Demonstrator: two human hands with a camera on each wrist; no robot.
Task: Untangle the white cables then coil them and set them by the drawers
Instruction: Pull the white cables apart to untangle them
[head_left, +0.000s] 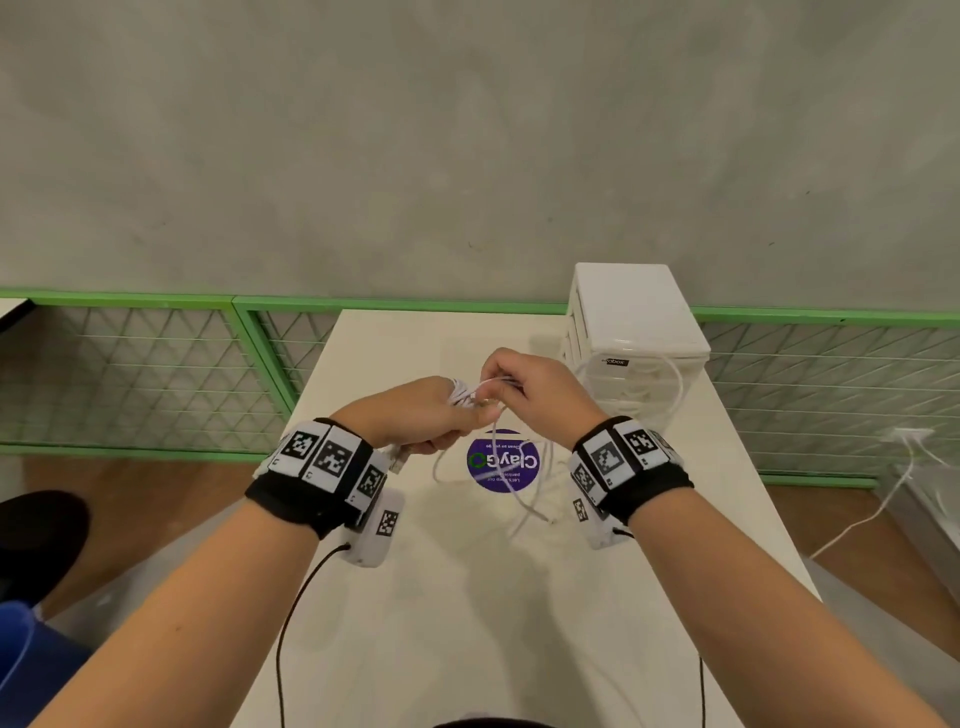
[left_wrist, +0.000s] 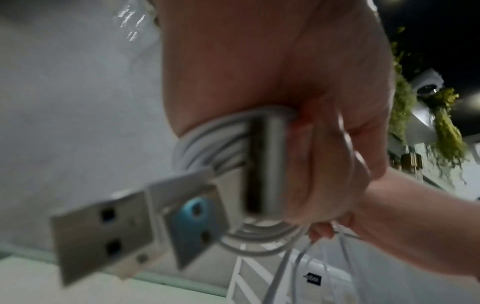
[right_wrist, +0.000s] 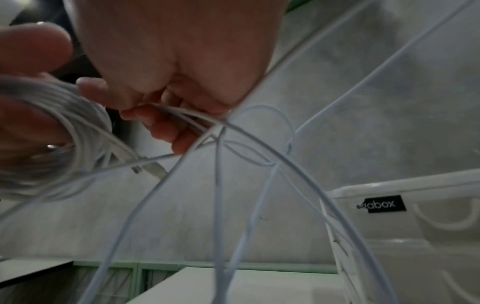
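left hand (head_left: 415, 415) grips coiled white cables (left_wrist: 207, 144) (right hand (head_left: 524, 387) pinches strands).

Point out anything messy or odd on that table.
Loose white cable strands trail in a tangle from both hands over the purple sticker, uncoiled, while the left hand grips a coil. Nothing looks damaged.

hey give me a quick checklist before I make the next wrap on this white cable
1. Left hand grips the coil: ok.
2. Right hand pinches the loose strands: ok.
3. Loose cable free of tangles: not ok, strands cross over the purple sticker.
4. USB plugs clear of the wraps: ok, they stick out below the hand.
5. Spot by the drawers free: cannot tell, a cable loop hangs across their front.
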